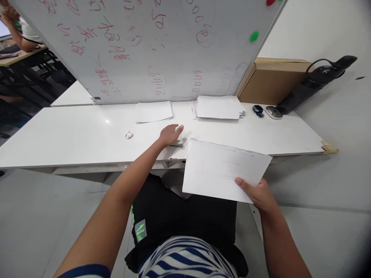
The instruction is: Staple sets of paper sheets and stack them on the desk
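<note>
My right hand (261, 194) grips a few white sheets of paper (217, 170) at their lower right corner, thumb on top. The sheets are held tilted in front of the desk's front edge, with faint writing showing on them. My left hand (171, 135) is over the desk, fingers stretched and thumb apart. Beneath it lies a small pale object with a dark metallic strip (177, 144), perhaps a stapler, largely covered by the hand. Behind are a thin pile of paper (153, 111) and, to its right, a thicker paper stack (217, 107) with uneven edges.
A whiteboard (174, 50) with red writing stands behind the white desk (72, 135). A small white ring-shaped item (128, 135) lies left. At right are a dark watch (257, 111), a mouse (274, 112), a cardboard box (269, 83) and a black bottle (313, 85). Another person (26, 34) sits far left.
</note>
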A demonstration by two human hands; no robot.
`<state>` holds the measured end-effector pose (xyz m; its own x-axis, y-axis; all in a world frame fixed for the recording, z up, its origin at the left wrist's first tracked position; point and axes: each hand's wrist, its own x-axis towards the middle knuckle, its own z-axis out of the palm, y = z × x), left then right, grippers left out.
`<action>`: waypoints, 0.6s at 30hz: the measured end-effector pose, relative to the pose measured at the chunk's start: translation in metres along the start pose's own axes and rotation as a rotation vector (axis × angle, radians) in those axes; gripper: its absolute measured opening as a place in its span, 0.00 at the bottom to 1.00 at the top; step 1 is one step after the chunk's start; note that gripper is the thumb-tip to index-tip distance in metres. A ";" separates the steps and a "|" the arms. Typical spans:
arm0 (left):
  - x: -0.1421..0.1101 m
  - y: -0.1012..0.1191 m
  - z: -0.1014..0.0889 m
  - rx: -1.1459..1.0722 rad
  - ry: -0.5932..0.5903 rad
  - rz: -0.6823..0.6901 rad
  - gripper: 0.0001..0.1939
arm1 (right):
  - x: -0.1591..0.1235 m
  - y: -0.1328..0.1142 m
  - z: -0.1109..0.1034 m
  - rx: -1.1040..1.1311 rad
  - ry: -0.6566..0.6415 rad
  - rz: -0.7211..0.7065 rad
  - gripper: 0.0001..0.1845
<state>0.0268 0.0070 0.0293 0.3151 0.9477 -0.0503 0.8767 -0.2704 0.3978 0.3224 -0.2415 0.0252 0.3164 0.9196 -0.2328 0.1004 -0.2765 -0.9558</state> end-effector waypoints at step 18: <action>-0.005 0.003 -0.002 -0.100 -0.012 -0.014 0.38 | 0.007 0.014 0.020 0.057 0.014 0.142 0.30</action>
<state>0.0275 0.0022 0.0330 0.3080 0.9490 -0.0677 0.8408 -0.2382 0.4861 0.3073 -0.2330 0.0067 0.3363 0.8685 -0.3640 0.0001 -0.3866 -0.9223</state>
